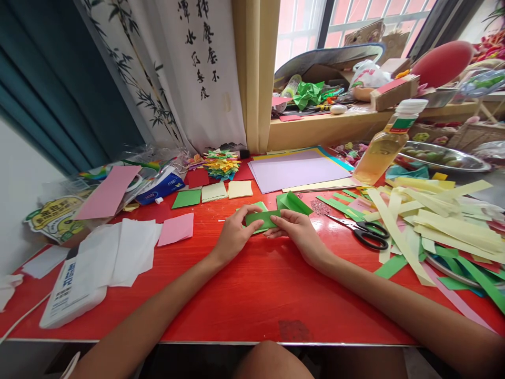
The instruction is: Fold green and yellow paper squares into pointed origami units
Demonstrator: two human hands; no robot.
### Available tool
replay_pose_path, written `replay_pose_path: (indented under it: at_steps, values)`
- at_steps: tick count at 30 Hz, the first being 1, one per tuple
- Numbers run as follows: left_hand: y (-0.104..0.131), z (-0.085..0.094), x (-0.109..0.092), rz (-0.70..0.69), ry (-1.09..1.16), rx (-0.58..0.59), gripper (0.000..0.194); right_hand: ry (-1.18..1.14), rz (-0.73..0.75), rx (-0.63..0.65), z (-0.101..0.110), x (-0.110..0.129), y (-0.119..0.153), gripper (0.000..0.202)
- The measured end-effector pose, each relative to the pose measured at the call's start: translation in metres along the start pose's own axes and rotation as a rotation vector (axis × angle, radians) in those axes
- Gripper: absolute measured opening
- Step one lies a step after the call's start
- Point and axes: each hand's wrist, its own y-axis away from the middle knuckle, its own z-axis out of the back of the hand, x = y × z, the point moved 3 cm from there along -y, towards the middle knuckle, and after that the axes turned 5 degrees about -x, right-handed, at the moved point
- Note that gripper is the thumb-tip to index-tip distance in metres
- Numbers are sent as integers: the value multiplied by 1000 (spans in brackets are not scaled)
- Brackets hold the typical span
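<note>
Between my two hands, above the middle of the red table (236,310), is a folded green paper (262,217). My left hand (235,231) grips its left end, thumb in front and fingers behind. The right end is pinched by my right hand (299,231). Just behind my right hand lies another creased green paper (294,202). Black-handled scissors (365,231) rest to the right of my right hand. Small green (187,199) and cream squares (240,189) lie behind my left hand, and a pink square (175,229) is to its left.
Paper strips (445,221) are heaped at the right, near a tilted bottle (389,142) and a metal tray (444,157). Lilac sheets (295,171) lie at the back. White papers (132,250) cover a white packet (71,300) at the left. A colourful folded-paper stack (221,164) stands behind.
</note>
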Motion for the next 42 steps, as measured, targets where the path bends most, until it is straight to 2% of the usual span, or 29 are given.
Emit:
replay_pose_path:
  at_steps: [3, 11, 13, 16, 19, 25, 30, 34, 38, 42]
  values:
    - [-1, 2, -3, -74, -102, -23, 17, 58, -2, 39, -3, 1, 1, 24]
    - [0, 1, -9, -178, -99, 6, 13, 196, -15, 183, -10, -1, 5, 18]
    - [0, 2, -9, -134, -66, -10, 14, 207, -7, 164, -10, 0, 5, 17]
    - [-1, 3, -7, -41, -5, -28, 17, 199, 45, 51, -5, 3, 4, 19]
    - [-2, 1, -4, -11, 21, 10, 17, 204, 83, -24, 0, 4, 3, 22]
    - [-2, 0, -3, 16, 43, 55, 20, 211, 55, 67, -2, 0, 3, 18]
    - [-2, 1, -1, 38, 71, 36, 22, 119, 48, 87, -5, 3, 5, 16]
    - [-1, -1, -2, 28, 75, 54, 20, 204, 67, 75, -5, 4, 7, 20]
    - [1, -2, -9, -48, 36, 93, 17, 439, 113, 77, -6, 3, 10, 26]
    - [2, 1, -16, -214, -80, 90, 20, 525, 128, 94, -8, 1, 13, 29]
